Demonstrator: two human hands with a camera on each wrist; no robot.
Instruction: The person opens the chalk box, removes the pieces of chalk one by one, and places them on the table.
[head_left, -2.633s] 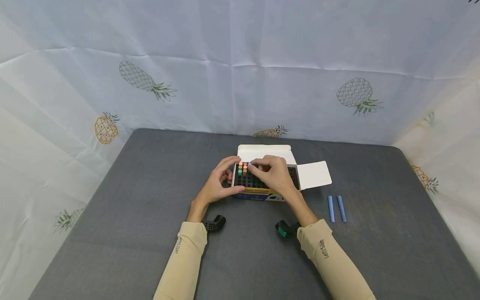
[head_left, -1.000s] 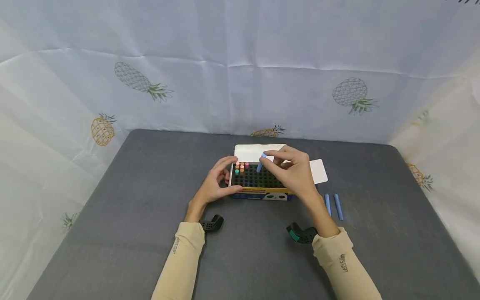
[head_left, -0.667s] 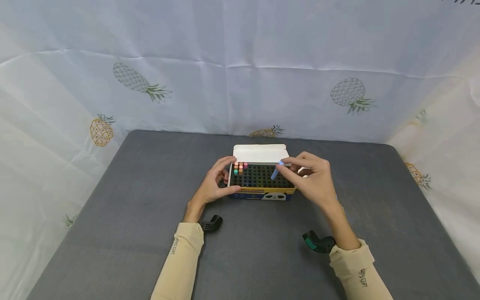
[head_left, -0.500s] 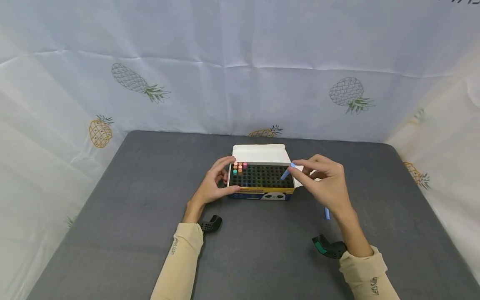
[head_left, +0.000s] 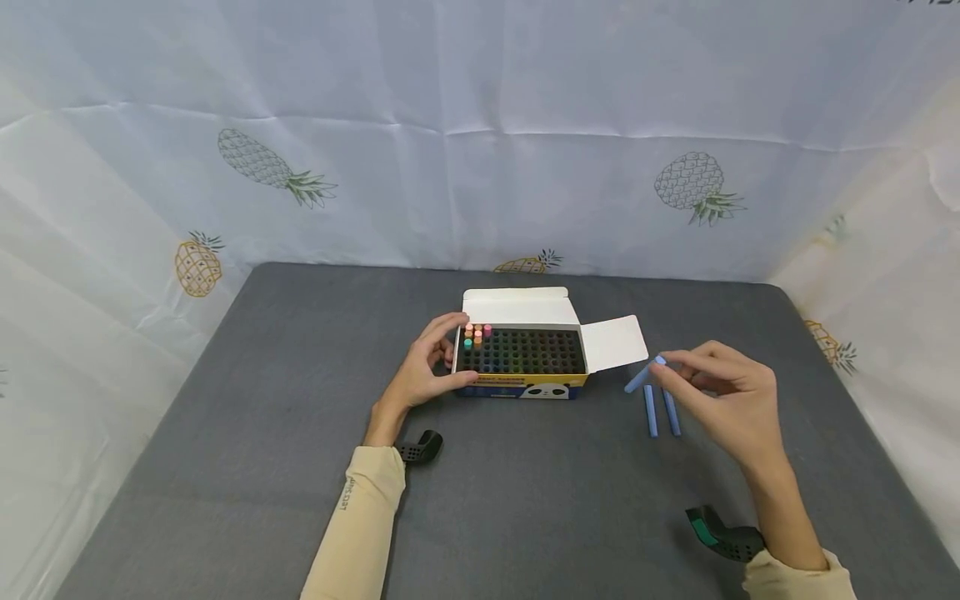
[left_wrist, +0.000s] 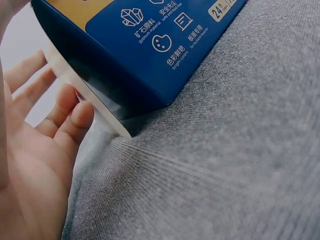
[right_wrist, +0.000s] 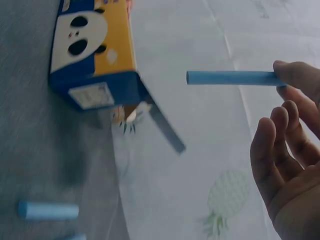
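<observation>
In the head view, an open chalk box (head_left: 547,390) with a panda on its front stands mid-table. Its black holed insert (head_left: 525,350) bears several coloured chalks (head_left: 477,333) at the back left corner. My left hand (head_left: 423,367) grips the box's left end, thumb at the front corner and forefinger at the back one. In the left wrist view its other fingers lie against a white end flap (left_wrist: 75,82). My right hand (head_left: 731,400) pinches a blue chalk stick (right_wrist: 230,77) by one end between thumb and forefinger, raised right of the box.
Two more blue chalk sticks (head_left: 651,410) lie on the grey table (head_left: 540,500) below the raised stick. The box's white lid (head_left: 517,305) stands open at the back and a side flap (head_left: 615,342) sticks out right. A pineapple-print curtain (head_left: 480,192) hangs behind.
My right hand has lifted the blue chalk stick out of the insert's back row and carried it right, past the side flap. The left hand has stayed on the box.
</observation>
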